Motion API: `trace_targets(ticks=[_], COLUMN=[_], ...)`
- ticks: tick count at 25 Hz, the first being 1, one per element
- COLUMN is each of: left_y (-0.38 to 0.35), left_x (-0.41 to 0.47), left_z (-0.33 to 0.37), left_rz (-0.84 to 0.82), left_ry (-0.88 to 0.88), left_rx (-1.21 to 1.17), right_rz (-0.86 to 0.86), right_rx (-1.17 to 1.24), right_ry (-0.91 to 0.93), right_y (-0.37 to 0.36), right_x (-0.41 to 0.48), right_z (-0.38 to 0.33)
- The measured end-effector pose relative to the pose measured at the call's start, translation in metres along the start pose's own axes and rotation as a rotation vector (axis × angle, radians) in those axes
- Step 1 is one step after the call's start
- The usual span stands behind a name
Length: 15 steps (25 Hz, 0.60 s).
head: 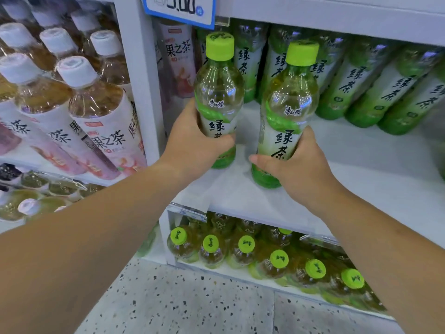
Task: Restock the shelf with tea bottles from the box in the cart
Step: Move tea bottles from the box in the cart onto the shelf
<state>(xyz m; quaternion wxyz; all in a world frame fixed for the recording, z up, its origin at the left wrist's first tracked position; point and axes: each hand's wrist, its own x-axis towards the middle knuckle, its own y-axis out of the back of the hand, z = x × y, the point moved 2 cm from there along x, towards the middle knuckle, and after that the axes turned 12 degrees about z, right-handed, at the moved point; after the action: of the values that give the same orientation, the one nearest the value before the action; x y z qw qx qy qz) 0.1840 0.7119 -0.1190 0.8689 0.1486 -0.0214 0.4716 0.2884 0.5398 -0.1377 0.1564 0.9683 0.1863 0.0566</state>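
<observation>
- The person is holding two green tea bottles upright at the shelf [361,165], one in each hand.
- The left hand [197,143] is keeping its grip clamped round the lower label of the left bottle [219,92], with the thumb wrapping across the front.
- The right hand [298,165] is doing the same low on the right bottle [289,104], its grip closed round the label.
- Both bottles are standing over the bare front part of the shelf, near each other but apart, and well ahead of the back row of green tea bottles [361,90]. I am not managing to tell whether their bases are touching the board or hovering just above it.
- To my eye the step in hand is placing this pair, and it is looking close to done.
- Doing it well probably means sliding each bottle straight back until it is lining up with a column of the back row, keeping the labels facing out as they are now.
- The left bottle is sitting near the white divider [142,92] and the fruit tea bottle [178,61] just behind it, so I would be steering it clear of both.
- Low grips on tall bottles are leaving the tops free to tip. Easing the hands off only once the bases are flat seems wise, one hand at a time if a bottle is wobbling.
</observation>
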Motion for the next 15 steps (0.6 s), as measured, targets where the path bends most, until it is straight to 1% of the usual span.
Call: trace_targets(ticks=[3,5,8,12,15], left_y=[0.001,0.000,-0.001,-0.005,-0.015], left_x=[-0.009,-0.015,-0.018,-0.005,0.016], left_z=[-0.014,-0.029,-0.042,-0.046,-0.047], left_rz=[-0.028,-0.050,-0.039,0.049,0.053], left_ry=[0.011,0.029,-0.034,-0.026,-0.036], left_rx=[0.056,0.146,0.308,0.344,0.385], right_rz=[-0.029,-0.044,-0.074,-0.005,0.025], right_rx=[0.010,0.013,-0.031,-0.083,-0.101], right_ry=[0.026,0.045,0.068,0.086,0.151], right_y=[0.001,0.003,0.010,0.012,-0.003], right_x=[-0.004,-0.004,-0.006,-0.010,0.008], right_z=[0.006,0.008,0.016,0.029,0.032])
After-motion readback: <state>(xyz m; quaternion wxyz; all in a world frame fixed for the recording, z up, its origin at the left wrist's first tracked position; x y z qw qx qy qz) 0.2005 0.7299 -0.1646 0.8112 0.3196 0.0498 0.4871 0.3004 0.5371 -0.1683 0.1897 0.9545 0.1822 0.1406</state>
